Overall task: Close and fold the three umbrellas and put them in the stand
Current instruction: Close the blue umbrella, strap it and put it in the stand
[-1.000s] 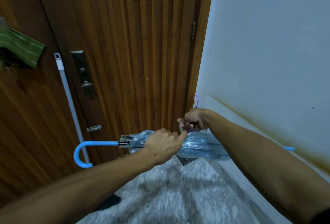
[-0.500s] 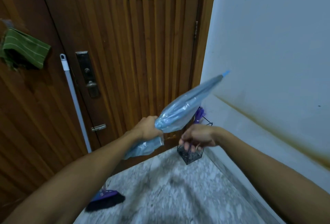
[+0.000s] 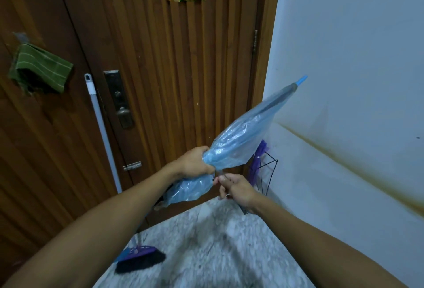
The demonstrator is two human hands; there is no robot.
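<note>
Umbrella [image 3: 243, 140], tip raised, gripped mid-canopy by left hand [image 3: 195, 161]; right hand [image 3: 236, 189] pinches its strap just below.

Both bare forearms reach forward from the near edge, converging mid-scene. The left hand [image 3: 195, 162] is fisted tight around the umbrella [image 3: 243, 140], knuckles up. The right hand [image 3: 238, 189], just right of it and nearer, has its fingers curled, thumb and forefinger pinching something thin.

Head view: we look forward and down from head height, close over our forearms, facing the door [image 3: 183, 81] corner.
</note>
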